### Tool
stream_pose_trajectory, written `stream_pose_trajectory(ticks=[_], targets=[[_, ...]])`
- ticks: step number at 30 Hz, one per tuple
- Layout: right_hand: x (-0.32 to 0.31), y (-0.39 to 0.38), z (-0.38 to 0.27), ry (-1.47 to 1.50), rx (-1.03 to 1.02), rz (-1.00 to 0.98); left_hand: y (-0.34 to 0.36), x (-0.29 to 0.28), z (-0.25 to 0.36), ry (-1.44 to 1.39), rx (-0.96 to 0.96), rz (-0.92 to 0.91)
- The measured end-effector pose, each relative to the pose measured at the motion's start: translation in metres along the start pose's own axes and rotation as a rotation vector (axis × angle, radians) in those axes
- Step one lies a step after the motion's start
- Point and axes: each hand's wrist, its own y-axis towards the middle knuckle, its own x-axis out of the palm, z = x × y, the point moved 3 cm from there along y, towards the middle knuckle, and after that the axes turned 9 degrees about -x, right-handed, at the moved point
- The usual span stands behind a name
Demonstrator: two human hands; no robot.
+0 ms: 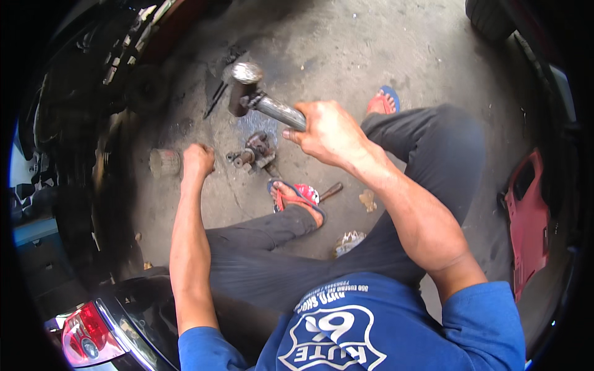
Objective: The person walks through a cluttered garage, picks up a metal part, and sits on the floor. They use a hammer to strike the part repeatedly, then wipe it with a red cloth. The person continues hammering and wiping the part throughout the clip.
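My right hand (325,133) grips the metal handle of a heavy hammer (241,93), raised with its head to the upper left. My left hand (199,159) is closed, knuckles up, left of a greasy metal assembly (258,148) with a short cylindrical end on the floor; whatever its fingers hold is hidden. Just left of that hand sits a pale, worn cylindrical block (164,161).
Concrete floor (383,43) surrounds my sandalled feet. A wooden-handled tool (330,191), red-and-white item (307,193) and crumpled object (348,242) lie nearby. Car parts border the left, with a tail light (83,331); a red panel (526,216) is right, a tyre (489,15) upper right.
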Motion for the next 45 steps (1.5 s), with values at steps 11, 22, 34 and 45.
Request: stream_pose_trajectory(ticks=[11, 22, 34, 45], targets=[[-0.02, 0.012, 0.019, 0.014, 0.157, 0.07, -0.019, 0.046, 0.027, 0.18, -0.071, -0.352], [0.02, 0.03, 0.06, -0.085, 0.246, -0.024, -0.107, -0.119, -0.048, -0.152, -0.042, -0.307], [0.192, 0.105, 0.197, -0.049, 0.596, -0.667, -0.052, -0.056, -0.073, 0.021, -0.027, -0.274], [0.264, 0.12, 0.24, 0.483, 0.543, -0.558, -0.039, -0.038, -0.07, 0.127, -0.141, -0.414]])
